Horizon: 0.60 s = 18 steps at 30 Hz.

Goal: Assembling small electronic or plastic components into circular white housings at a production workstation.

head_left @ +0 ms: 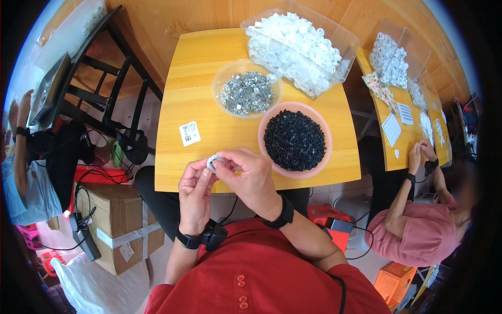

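A small white plastic ring (211, 163) is pinched between the fingers of my left hand (195, 184), just over the table's near edge. My right hand (248, 176) meets it from the other side, its fingertips pressed against the ring. Whether those fingers also hold some smaller part is hidden. Close by on the right stands a pink bowl (263, 155) full of small black parts (294, 140). Behind it, a clear round tub (216, 98) holds small shiny metal pieces (246, 94). Farther back is a clear bin (251, 52) heaped with white plastic parts (295, 44).
A white printed label card (190, 133) lies on the yellow table (196, 57). At right, a co-worker in pink (423, 230) sits at another table with white parts and trays. Another person (31, 188) works at left. A cardboard box (117, 220) stands on the floor.
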Tool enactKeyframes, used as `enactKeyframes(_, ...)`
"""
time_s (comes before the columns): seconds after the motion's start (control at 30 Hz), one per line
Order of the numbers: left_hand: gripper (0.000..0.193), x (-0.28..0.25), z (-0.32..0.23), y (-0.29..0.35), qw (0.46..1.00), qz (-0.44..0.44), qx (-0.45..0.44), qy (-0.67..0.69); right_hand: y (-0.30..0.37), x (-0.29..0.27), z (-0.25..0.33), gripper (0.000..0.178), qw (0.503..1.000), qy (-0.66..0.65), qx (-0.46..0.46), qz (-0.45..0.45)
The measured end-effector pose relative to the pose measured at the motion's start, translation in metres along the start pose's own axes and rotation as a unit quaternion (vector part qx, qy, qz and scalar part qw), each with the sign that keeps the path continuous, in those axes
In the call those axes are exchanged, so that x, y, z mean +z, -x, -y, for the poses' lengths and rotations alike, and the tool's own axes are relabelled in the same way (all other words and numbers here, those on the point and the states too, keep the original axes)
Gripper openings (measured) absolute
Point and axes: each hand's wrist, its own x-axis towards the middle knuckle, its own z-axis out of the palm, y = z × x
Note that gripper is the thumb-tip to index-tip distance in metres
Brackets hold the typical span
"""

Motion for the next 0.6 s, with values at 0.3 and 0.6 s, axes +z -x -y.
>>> enactKeyframes(0.3, 0.021, 0.002, 0.002, 0.0, 1.0, -0.024, 0.018, -0.003, 0.011, 0.01, -0.006, 0.02, 0.997, -0.05, -0.035, -0.043)
enactKeyframes(0.6, 0.027, 0.016, -0.012, 0.009, 0.976, -0.063, 0.11, -0.174, 0.014, 0.003, -0.019, 0.016, 0.923, -0.354, 0.123, 0.084)
